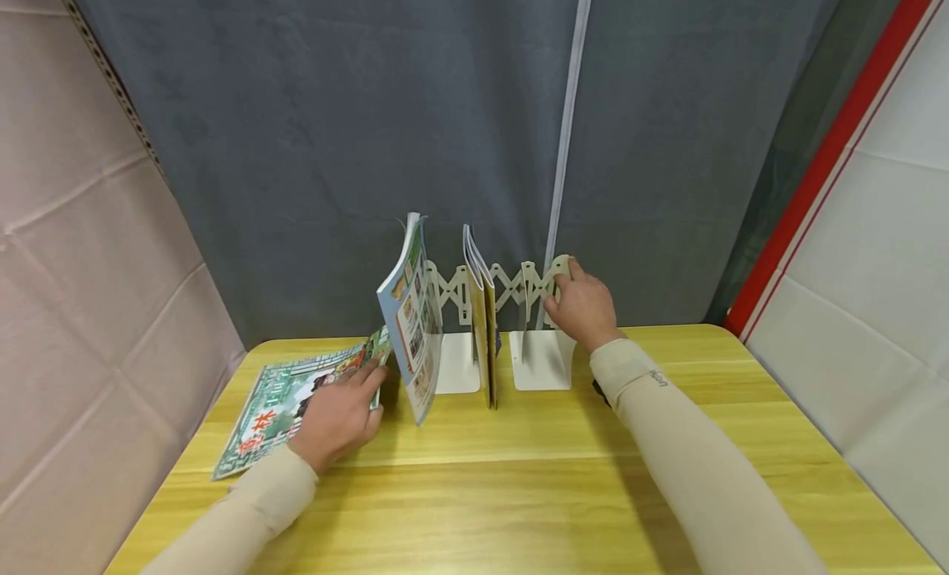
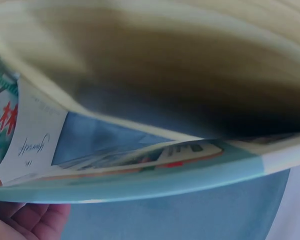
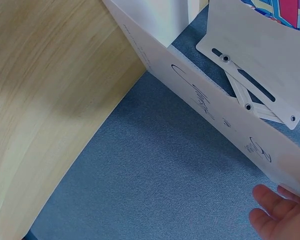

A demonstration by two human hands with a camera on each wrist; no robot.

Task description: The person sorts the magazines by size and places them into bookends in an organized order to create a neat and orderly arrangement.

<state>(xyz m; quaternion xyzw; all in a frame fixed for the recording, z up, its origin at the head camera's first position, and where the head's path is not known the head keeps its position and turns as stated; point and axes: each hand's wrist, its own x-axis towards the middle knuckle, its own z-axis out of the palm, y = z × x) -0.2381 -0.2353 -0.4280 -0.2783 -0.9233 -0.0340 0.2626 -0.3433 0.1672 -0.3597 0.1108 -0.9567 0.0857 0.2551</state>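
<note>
My left hand (image 1: 337, 414) grips the right side of a green magazine (image 1: 285, 385) with red characters; its right end is raised, its left end low on the table. Beside those fingers a light-blue magazine (image 1: 415, 328) stands upright, also spanning the left wrist view. My right hand (image 1: 589, 303) holds the right end of a white expanding bookend (image 1: 541, 361) with criss-cross links. In the right wrist view, fingers (image 3: 275, 210) lie along the outside of its printed end plate (image 3: 210, 102). Thin magazines (image 1: 483, 328) stand at the bookend's middle.
The wooden table (image 1: 474, 493) has a grey curtain (image 1: 356, 147) close behind it. A pale padded wall (image 1: 89, 295) borders the left, and a white panel (image 1: 875, 287) with a red strip stands at the right.
</note>
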